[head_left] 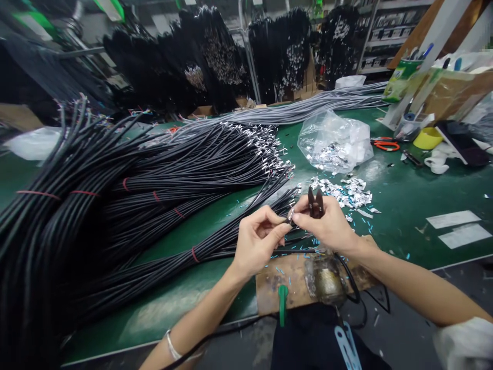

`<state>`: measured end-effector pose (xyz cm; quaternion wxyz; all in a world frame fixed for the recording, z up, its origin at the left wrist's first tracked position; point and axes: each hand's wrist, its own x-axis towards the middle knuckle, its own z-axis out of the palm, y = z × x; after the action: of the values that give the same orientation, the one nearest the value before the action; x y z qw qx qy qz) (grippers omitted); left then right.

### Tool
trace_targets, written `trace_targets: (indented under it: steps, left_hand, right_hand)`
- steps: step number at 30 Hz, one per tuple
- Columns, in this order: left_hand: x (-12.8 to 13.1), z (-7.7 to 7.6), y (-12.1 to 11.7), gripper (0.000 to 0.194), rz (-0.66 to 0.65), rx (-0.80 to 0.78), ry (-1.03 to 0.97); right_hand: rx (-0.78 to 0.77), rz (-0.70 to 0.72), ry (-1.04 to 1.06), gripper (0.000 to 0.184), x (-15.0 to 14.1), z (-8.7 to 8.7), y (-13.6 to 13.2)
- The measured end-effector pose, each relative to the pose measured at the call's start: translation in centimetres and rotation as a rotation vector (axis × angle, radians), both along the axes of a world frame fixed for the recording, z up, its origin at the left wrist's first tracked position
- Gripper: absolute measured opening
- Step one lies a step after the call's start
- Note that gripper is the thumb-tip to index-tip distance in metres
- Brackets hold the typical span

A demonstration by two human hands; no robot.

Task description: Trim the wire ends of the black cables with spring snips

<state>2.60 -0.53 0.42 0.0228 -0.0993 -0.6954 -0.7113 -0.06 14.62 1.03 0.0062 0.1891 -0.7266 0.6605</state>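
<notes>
Left hand [256, 240]: pinching a stripped cable end [291, 214], held over the green table [404, 205]. Right hand [329, 221]: pinching the same end, dark snips [311, 201] also in grip. Black cable bundles [192, 169]: to the left. Silvery scraps [348, 192]: beyond right hand.

Left hand [256, 242], right hand [334, 225] pinch cable end [291, 214]; right holds snips [311, 203].

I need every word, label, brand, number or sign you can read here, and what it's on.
No text can be read in this view.
Green can: markings too small and blurred to read.
Paper strips: no print I can make out.
Snips in the right hand: no legible mark.
</notes>
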Motion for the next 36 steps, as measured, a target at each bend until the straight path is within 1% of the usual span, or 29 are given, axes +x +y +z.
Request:
trace_targets:
  steps: [3, 5, 6, 7, 8, 10, 11, 12, 13, 15, 17, 19, 21, 22, 23, 24, 25, 27, 28, 29, 30, 31, 32, 33, 36]
  left_hand:
    - [0.2, -0.5, 0.5, 0.028, 0.093, 0.008, 0.059]
    - [0.2, -0.8, 0.5, 0.028, 0.120, 0.044, 0.031]
    - [0.1, -1.0, 0.3, 0.029, 0.112, 0.068, -0.003]
    - [0.0, -1.0, 0.1, 0.031, 0.082, 0.089, -0.048]
    - [-0.1, -1.1, -0.1, 0.033, 0.023, 0.099, -0.099]
    - [-0.4, -1.0, -0.6, 0.037, -0.131, 0.081, -0.185]
    - [-0.5, -0.9, -0.7, 0.038, -0.189, 0.060, -0.203]
    - [-0.5, -0.7, -0.8, 0.038, -0.210, 0.039, -0.188]
    - [-0.4, -0.6, -0.8, 0.037, -0.183, 0.014, -0.142]
    - [-0.2, -0.5, -0.5, 0.032, -0.027, -0.069, 0.022]
    - [0.3, -0.5, -0.1, 0.024, 0.171, -0.224, 0.232]
    - [0.7, -0.7, 0.3, 0.017, 0.358, -0.434, 0.458]
    - [0.8, -0.8, 0.6, 0.014, 0.481, -0.595, 0.628]
    - [0.7, -0.8, 0.5, 0.014, 0.504, -0.625, 0.647]
    - [0.6, -0.7, 0.4, 0.015, 0.493, -0.609, 0.605]
    - [0.4, -0.6, 0.3, 0.018, 0.433, -0.551, 0.506]
    - [0.1, -0.5, 0.0, 0.022, 0.331, -0.461, 0.368]
    - [-0.4, -0.4, -0.7, 0.033, 0.039, -0.257, 0.072]
    - [-0.6, -0.3, -1.0, 0.039, -0.099, -0.172, -0.040]
    - [-0.7, -0.3, -1.2, 0.043, -0.199, -0.114, -0.113]
    - [-0.7, -0.4, -1.3, 0.045, -0.241, -0.087, -0.137]
    - [-0.7, -0.4, -1.4, 0.045, -0.215, -0.100, -0.108]
    - [-0.6, -0.5, -1.4, 0.042, -0.137, -0.157, -0.030]
    - [-0.5, -0.5, -1.3, 0.038, -0.020, -0.251, 0.088]
    - [-0.4, -0.7, -1.2, 0.023, 0.371, -0.623, 0.490]
  right_hand:
    - [-0.014, -0.084, 0.005, 0.009, 0.3, 0.0, -0.2]
    - [0.001, -0.148, 0.070, 0.008, 0.5, 0.0, -0.5]
    - [0.008, -0.168, 0.097, 0.009, 0.5, -0.1, -0.6]
    - [0.010, -0.174, 0.109, 0.010, 0.5, -0.2, -0.7]
    - [0.007, -0.168, 0.108, 0.010, 0.4, -0.2, -0.7]
    - [-0.001, -0.142, 0.099, 0.011, 0.3, -0.3, -0.7]
    - [0.001, -0.134, 0.112, 0.011, 0.2, -0.3, -0.7]
    - [0.011, -0.132, 0.143, 0.011, 0.2, -0.3, -0.7]
    - [0.027, -0.141, 0.189, 0.011, 0.3, -0.3, -0.6]
    - [0.059, -0.170, 0.279, 0.011, 0.5, -0.3, -0.6]
    - [0.088, -0.204, 0.340, 0.012, 0.7, -0.3, -0.6]
    - [0.127, -0.247, 0.399, 0.014, 0.9, -0.4, -0.7]
    - [0.174, -0.285, 0.480, 0.015, 0.9, -0.6, -0.7]
    - [0.195, -0.299, 0.524, 0.015, 0.8, -0.7, -0.7]
    - [0.209, -0.306, 0.562, 0.015, 0.7, -0.8, -0.7]
    - [0.218, -0.310, 0.586, 0.015, 0.6, -0.8, -0.6]
    - [0.221, -0.305, 0.592, 0.015, 0.5, -0.8, -0.6]
    - [0.218, -0.274, 0.567, 0.014, 0.2, -0.8, -0.6]
    - [0.212, -0.254, 0.557, 0.014, 0.1, -0.8, -0.6]
    - [0.204, -0.240, 0.565, 0.014, 0.1, -0.8, -0.6]
    - [0.198, -0.229, 0.593, 0.013, 0.1, -0.8, -0.6]
    - [0.199, -0.225, 0.632, 0.013, 0.1, -0.8, -0.6]
    - [0.207, -0.226, 0.670, 0.014, 0.3, -0.9, -0.6]
    - [0.217, -0.227, 0.700, 0.014, 0.5, -0.9, -0.6]
    - [0.223, -0.186, 0.706, 0.013, 1.1, -0.8, -0.6]
